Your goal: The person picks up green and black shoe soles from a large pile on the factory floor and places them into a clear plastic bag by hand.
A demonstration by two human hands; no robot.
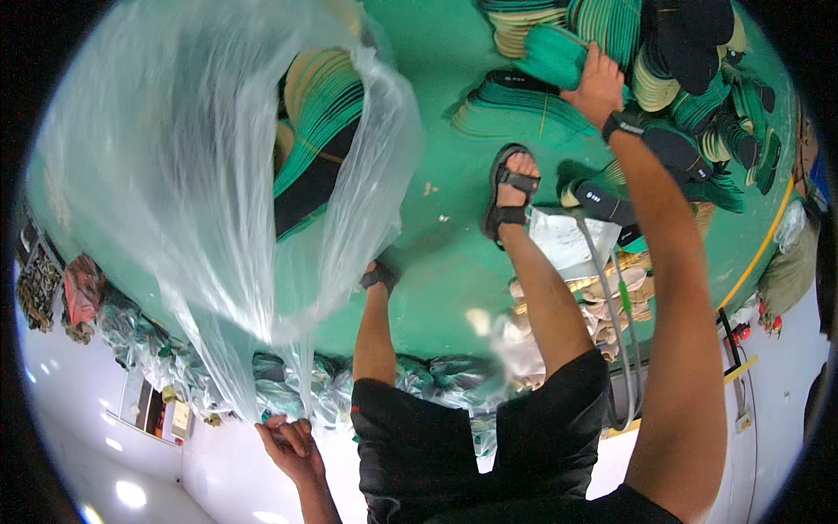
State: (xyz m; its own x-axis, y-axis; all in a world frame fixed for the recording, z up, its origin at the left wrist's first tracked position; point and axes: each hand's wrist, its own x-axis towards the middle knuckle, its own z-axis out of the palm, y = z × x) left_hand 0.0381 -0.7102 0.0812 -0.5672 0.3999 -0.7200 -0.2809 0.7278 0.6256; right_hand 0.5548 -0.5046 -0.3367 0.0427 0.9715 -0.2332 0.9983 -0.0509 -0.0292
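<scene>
My left hand [292,447] is closed around the gathered edge of a large clear plastic bag [209,201], which billows out above it. Through the bag's opening shows a stack of green, cream and black insoles [319,113]. At the upper right, my right hand [601,87], with a black watch on its wrist, grips a bundle of green insoles [552,58]; its fingertips lie over the bundle's edge. Just below that bundle, a fanned row of green insoles [515,112] rests on the floor.
More insole piles [690,105] crowd the right side of the green floor [445,306]. A metal-framed stand [602,262] and a white sheet [563,236] sit beside my sandalled foot [513,188]. Filled plastic bags [436,380] line the wall. A yellow line [759,249] crosses the floor.
</scene>
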